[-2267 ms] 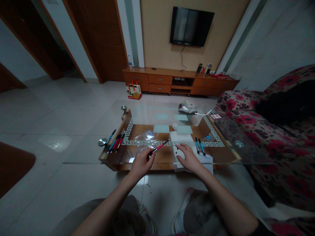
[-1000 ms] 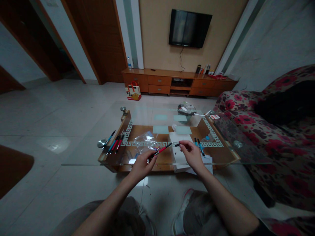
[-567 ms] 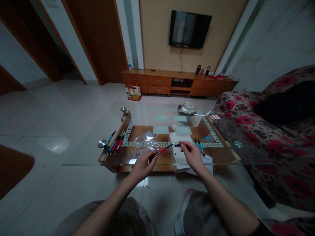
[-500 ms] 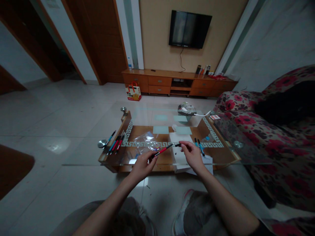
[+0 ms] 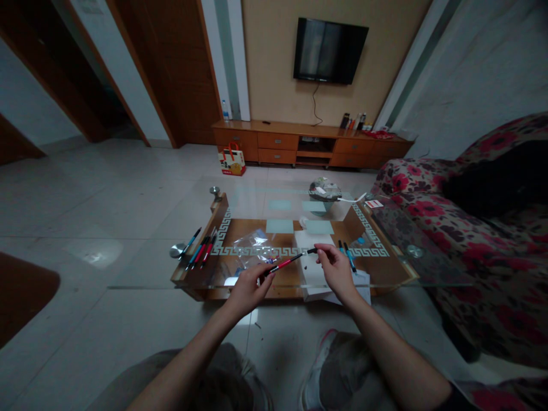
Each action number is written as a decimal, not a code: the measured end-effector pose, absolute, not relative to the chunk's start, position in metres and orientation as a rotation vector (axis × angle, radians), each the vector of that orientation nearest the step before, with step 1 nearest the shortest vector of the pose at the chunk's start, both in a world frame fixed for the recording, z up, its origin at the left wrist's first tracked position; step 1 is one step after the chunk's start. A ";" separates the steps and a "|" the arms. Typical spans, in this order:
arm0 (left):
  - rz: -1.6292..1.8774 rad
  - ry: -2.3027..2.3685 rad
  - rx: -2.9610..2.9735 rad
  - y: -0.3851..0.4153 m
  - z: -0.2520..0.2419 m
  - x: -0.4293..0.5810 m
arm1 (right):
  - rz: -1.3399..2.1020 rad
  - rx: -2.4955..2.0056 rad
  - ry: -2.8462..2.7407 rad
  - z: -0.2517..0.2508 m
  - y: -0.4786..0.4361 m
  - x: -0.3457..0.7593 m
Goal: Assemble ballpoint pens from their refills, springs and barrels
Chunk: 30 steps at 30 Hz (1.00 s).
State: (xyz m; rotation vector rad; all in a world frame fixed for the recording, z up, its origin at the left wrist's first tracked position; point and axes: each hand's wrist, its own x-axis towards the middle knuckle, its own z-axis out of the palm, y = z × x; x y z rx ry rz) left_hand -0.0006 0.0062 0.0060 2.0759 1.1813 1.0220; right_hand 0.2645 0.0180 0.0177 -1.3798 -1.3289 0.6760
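Both hands (image 5: pixel 252 287) (image 5: pixel 337 270) pinch above clear glass (image 5: pixel 148 264): left, slim red-black pen (image 5: pixel 287 263); right, stubby black piece (image 5: pixel 312 250)

head view | forward, down | table (image 5: pixel 283 281) near | wall (image 5: pixel 270 63) far

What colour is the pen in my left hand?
The pen in your left hand is red and black, as the head view shows.
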 end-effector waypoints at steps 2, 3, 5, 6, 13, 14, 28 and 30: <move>1.014 1.178 2.079 0.006 0.007 -0.001 | 0.682 -1.374 -1.332 0.019 0.017 0.264; 1.008 1.177 2.083 0.006 0.007 -0.001 | 0.685 -1.371 -1.335 0.019 0.017 0.264; 0.998 1.173 2.092 0.006 0.007 -0.001 | 0.686 -1.368 -1.343 0.020 0.017 0.263; 0.996 1.172 2.095 0.006 0.007 -0.001 | 0.685 -1.366 -1.347 0.020 0.016 0.263; 0.998 1.167 2.091 0.006 0.008 -0.001 | 0.681 -1.362 -1.366 0.022 0.015 0.263; 1.001 1.165 2.089 0.006 0.008 -0.001 | 0.679 -1.364 -1.367 0.023 0.015 0.263; 1.006 1.152 2.090 0.006 0.007 -0.001 | 0.709 -1.368 -1.424 0.024 0.013 0.260; 0.997 1.146 2.093 0.006 0.007 -0.001 | 0.713 -1.363 -1.427 0.023 0.014 0.260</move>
